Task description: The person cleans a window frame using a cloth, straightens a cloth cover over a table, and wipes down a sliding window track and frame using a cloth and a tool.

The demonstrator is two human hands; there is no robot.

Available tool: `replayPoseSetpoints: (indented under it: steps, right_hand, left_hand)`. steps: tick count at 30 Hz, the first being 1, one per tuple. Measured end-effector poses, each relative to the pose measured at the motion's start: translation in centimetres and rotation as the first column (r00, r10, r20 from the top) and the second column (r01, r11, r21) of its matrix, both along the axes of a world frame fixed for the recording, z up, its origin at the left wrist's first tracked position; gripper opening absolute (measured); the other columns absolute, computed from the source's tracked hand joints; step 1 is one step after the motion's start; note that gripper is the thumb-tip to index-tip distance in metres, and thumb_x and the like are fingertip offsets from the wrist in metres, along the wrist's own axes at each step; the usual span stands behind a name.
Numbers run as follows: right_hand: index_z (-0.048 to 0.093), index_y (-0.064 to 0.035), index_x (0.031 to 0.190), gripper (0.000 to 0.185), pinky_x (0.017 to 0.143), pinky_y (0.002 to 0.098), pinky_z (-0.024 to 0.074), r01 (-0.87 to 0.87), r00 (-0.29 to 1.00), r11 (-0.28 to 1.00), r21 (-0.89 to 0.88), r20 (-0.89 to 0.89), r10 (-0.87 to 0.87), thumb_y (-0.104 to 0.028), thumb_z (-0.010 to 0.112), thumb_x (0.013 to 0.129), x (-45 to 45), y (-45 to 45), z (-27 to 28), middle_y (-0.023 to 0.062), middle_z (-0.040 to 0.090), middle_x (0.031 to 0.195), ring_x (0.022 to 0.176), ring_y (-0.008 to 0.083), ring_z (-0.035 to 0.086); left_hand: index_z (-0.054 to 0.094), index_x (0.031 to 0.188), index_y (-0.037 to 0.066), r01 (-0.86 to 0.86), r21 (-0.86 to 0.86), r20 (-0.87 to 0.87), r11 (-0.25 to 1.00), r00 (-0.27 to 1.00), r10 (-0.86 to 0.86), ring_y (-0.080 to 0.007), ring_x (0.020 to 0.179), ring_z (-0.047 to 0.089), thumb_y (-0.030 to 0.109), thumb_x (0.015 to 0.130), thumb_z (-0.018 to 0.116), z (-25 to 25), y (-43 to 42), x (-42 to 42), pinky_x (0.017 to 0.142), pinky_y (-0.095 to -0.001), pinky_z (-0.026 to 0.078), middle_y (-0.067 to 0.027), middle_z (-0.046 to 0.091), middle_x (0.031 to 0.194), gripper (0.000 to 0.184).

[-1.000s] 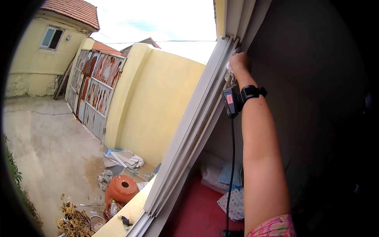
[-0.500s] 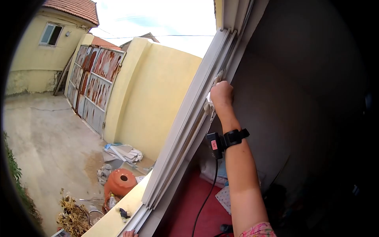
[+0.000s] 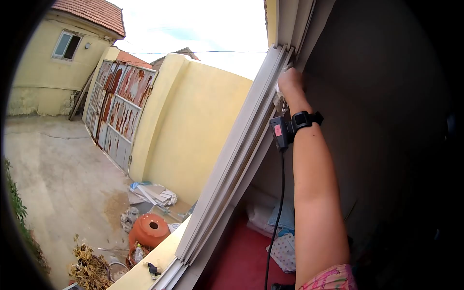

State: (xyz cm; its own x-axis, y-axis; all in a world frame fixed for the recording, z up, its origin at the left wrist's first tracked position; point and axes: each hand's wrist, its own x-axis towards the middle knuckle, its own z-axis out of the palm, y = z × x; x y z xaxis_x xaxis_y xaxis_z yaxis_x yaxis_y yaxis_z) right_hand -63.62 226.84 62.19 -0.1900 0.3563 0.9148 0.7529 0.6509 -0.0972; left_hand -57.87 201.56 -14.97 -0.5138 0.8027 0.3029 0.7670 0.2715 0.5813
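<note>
Far up the grey-white window frame point(image 3: 232, 150), my right hand point(image 3: 291, 82) is closed on a whitish rag point(image 3: 279, 99). The rag is pressed against the frame's inner tracks, with a loose end dangling below my fist. My fingers are mostly turned away from view. Around my right wrist is a black strap with a small black box point(image 3: 280, 133), from which a black cable point(image 3: 282, 193) hangs. My left hand is out of view.
Outside stand an orange clay pot point(image 3: 145, 232), dried plants point(image 3: 89, 266), scrap boards point(image 3: 153, 193), a yellow wall point(image 3: 198, 106) and a rusty gate point(image 3: 116, 101). A small dark object point(image 3: 152, 268) lies on the sill. Inside are a red surface point(image 3: 232, 261) and a dotted cloth point(image 3: 282, 253).
My right hand has slid upward along the frame with the rag. My left fingertips, at the bottom edge before, have left the view. The view has shifted slightly.
</note>
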Motion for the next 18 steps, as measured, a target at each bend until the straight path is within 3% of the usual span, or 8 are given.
replayPoseSetpoints:
  steps: [1, 5, 11, 13, 14, 15, 18]
  right_hand:
    - [0.064, -0.0005, 0.092, 0.020, 0.069, 0.0399, 0.0527, 0.019, 1.000, 1.000, 0.010, 0.014, -0.019, -0.013, 0.054, 0.080, 0.0, -0.2, -1.2, 0.0223, 0.062, 0.097, 0.091, 0.0334, 0.062]
    - [0.064, 0.0000, 0.091, 0.020, 0.071, 0.0386, 0.0522, -0.104, 0.994, 0.994, -0.027, 0.037, 0.105, -0.012, 0.051, 0.081, 1.2, -0.1, -7.6, 0.0228, 0.062, 0.094, 0.088, 0.0344, 0.062]
    - [0.059, 0.0019, 0.083, 0.019, 0.069, 0.0410, 0.0512, -0.202, 0.976, 0.973, -0.107, 0.064, 0.210, -0.016, 0.051, 0.082, 2.5, 0.2, -21.4, 0.0216, 0.063, 0.082, 0.078, 0.0351, 0.063]
    - [0.054, 0.0023, 0.083, 0.018, 0.066, 0.0410, 0.0513, -0.196, 0.972, 0.971, -0.137, 0.101, 0.210, -0.015, 0.049, 0.082, 2.7, 0.5, -26.2, 0.0215, 0.063, 0.077, 0.075, 0.0351, 0.063]
    - [0.054, 0.0023, 0.083, 0.018, 0.066, 0.0410, 0.0513, -0.195, 0.970, 0.969, -0.151, 0.116, 0.214, -0.015, 0.049, 0.082, 2.8, 1.0, -28.2, 0.0215, 0.063, 0.077, 0.075, 0.0351, 0.063]
    - [0.052, 0.0021, 0.083, 0.017, 0.065, 0.0415, 0.0512, -0.217, 0.963, 0.957, -0.190, 0.120, 0.242, -0.015, 0.049, 0.082, 2.8, 1.6, -30.5, 0.0219, 0.062, 0.075, 0.074, 0.0353, 0.063]
    - [0.049, 0.0021, 0.083, 0.016, 0.064, 0.0426, 0.0510, -0.213, 0.955, 0.941, -0.263, 0.147, 0.258, -0.013, 0.048, 0.082, 3.1, 1.0, -36.0, 0.0227, 0.062, 0.072, 0.071, 0.0360, 0.063]
  left_hand:
    - [0.044, 0.118, -0.007, -0.009, -0.019, -0.013, 1.000, 1.000, 0.009, -0.0473, 0.109, 0.037, 0.028, 0.068, 0.060, -0.2, 0.3, 0.0, 0.096, -0.0544, 0.027, -0.0312, 0.040, 0.119, 0.063]
    - [0.041, 0.121, -0.006, 0.024, -0.098, 0.026, 0.995, 0.999, -0.021, -0.0476, 0.112, 0.035, 0.029, 0.070, 0.059, 0.6, 0.1, -0.1, 0.099, -0.0541, 0.025, -0.0315, 0.038, 0.121, 0.064]
    - [0.039, 0.120, -0.005, -0.001, 0.002, -0.020, 1.000, 1.000, 0.001, -0.0469, 0.109, 0.035, 0.026, 0.072, 0.058, 0.1, 0.7, -0.4, 0.096, -0.0547, 0.026, -0.0294, 0.038, 0.120, 0.060]
    - [0.039, 0.123, -0.001, 0.017, -0.029, 0.026, 0.999, 1.000, -0.016, -0.0466, 0.113, 0.034, 0.019, 0.073, 0.057, 1.5, 0.4, -0.5, 0.098, -0.0522, 0.027, -0.0287, 0.036, 0.124, 0.057]
    - [0.057, 0.098, 0.003, 0.015, 0.097, -0.201, 0.995, 0.980, 0.004, -0.0310, 0.105, 0.044, 0.029, 0.062, 0.065, 0.4, 0.4, -0.1, 0.095, -0.0476, 0.029, -0.0180, 0.048, 0.109, 0.045]
    - [0.056, 0.098, 0.003, 0.023, 0.137, -0.174, 0.990, 0.985, 0.002, -0.0320, 0.107, 0.043, 0.028, 0.063, 0.065, 0.5, 0.3, -0.1, 0.099, -0.0507, 0.026, -0.0181, 0.047, 0.109, 0.044]
    - [0.056, 0.099, 0.005, 0.004, 0.166, -0.196, 0.986, 0.980, 0.029, -0.0293, 0.104, 0.046, 0.025, 0.063, 0.064, 0.8, 0.2, 0.0, 0.097, -0.0493, 0.028, -0.0156, 0.049, 0.108, 0.042]
